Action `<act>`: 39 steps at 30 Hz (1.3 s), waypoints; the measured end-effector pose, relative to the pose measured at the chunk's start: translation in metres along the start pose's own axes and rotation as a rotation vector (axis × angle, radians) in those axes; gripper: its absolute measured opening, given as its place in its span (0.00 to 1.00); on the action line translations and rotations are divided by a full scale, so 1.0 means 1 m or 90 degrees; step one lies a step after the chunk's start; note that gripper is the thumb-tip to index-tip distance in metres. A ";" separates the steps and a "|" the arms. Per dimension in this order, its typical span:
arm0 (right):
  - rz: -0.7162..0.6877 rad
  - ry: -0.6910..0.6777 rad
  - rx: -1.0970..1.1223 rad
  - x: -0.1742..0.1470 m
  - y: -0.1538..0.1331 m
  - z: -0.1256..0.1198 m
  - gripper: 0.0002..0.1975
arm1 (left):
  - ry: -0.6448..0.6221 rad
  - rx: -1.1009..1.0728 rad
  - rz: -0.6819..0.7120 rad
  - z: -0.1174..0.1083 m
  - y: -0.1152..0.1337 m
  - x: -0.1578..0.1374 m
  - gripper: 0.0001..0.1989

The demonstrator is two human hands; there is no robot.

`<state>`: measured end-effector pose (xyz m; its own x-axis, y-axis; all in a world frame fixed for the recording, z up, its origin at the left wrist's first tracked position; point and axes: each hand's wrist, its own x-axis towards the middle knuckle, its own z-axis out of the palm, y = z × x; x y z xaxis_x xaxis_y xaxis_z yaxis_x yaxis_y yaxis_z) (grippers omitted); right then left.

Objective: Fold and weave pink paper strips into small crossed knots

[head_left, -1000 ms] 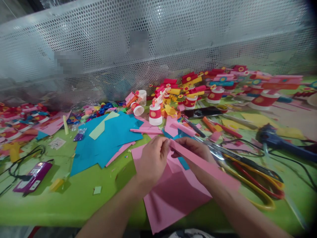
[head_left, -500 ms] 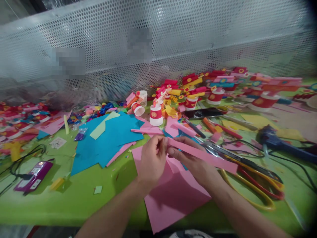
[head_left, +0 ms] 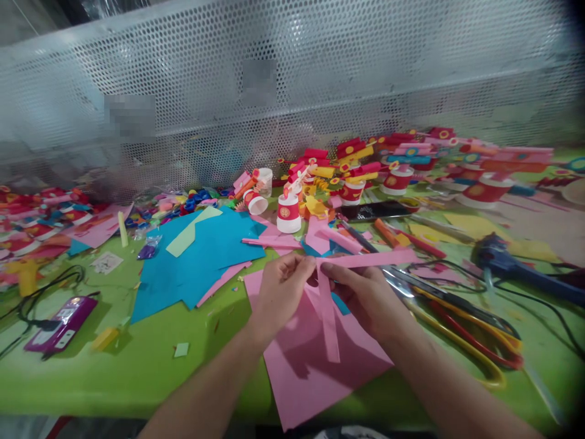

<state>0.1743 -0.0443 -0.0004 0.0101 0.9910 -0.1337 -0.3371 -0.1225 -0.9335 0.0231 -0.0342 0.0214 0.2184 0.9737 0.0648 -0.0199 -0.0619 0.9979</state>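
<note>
Pink paper strips (head_left: 329, 323) meet at a corner between my two hands, one length hanging down toward me and another reaching out to the right. My left hand (head_left: 284, 286) pinches the joined end from the left. On the other side, the thumb and fingers of my right hand (head_left: 359, 286) press the strips near the same corner. Below both hands lies a sheet of pink paper (head_left: 315, 390) on the green table. Scissors (head_left: 457, 323) with yellow and red handles rest beside my right forearm. Part of the fold is hidden behind my fingers.
Blue paper (head_left: 183, 274) lies left of my hands. Red-and-white paper cups (head_left: 289, 213) with rolled-paper tops stand along the back, before a perforated metal panel (head_left: 320, 73). A blue glue gun (head_left: 516, 268) with its cord lies right; a purple device (head_left: 61, 326) sits left.
One pink length now hangs down between my hands, where before a strip only ran right over my right hand. The other length has swung upward, and my right hand has turned slightly.
</note>
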 end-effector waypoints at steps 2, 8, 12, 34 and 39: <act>-0.004 0.002 -0.004 0.000 -0.001 0.000 0.11 | -0.012 0.027 0.009 -0.002 0.000 0.001 0.15; -0.044 0.023 -0.052 0.001 -0.001 -0.002 0.10 | -0.056 0.095 0.014 -0.011 -0.003 0.005 0.10; -0.030 0.004 -0.061 0.001 -0.001 -0.001 0.12 | -0.060 0.070 0.024 -0.010 -0.008 0.007 0.12; -0.165 0.017 -0.292 0.002 -0.005 -0.009 0.18 | 0.009 -0.010 0.051 -0.001 -0.014 0.006 0.10; -0.146 -0.019 -0.379 0.000 -0.006 -0.005 0.20 | -0.037 0.109 0.077 -0.014 -0.004 0.007 0.11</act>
<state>0.1809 -0.0435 0.0038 -0.0095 0.9956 0.0927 0.2514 0.0921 -0.9635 0.0110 -0.0243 0.0176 0.2810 0.9427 0.1800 0.1151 -0.2193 0.9688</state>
